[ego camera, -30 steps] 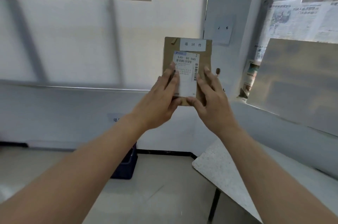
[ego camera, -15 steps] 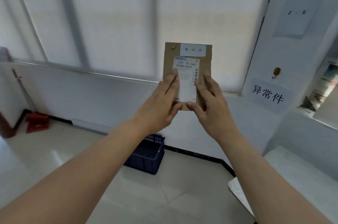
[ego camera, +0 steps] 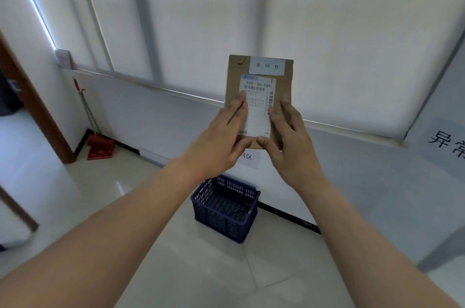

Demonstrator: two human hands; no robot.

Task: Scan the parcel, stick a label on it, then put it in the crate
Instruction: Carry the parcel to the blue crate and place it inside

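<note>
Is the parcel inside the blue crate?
No, both hands hold the parcel up in the air, well above the crate on the floor.

parcel [ego camera: 284,86] held above crate [ego camera: 225,207] on floor, dustpan [ego camera: 99,145] far left

Both hands [ego camera: 221,141] raised, fingers [ego camera: 278,119] flat
</note>
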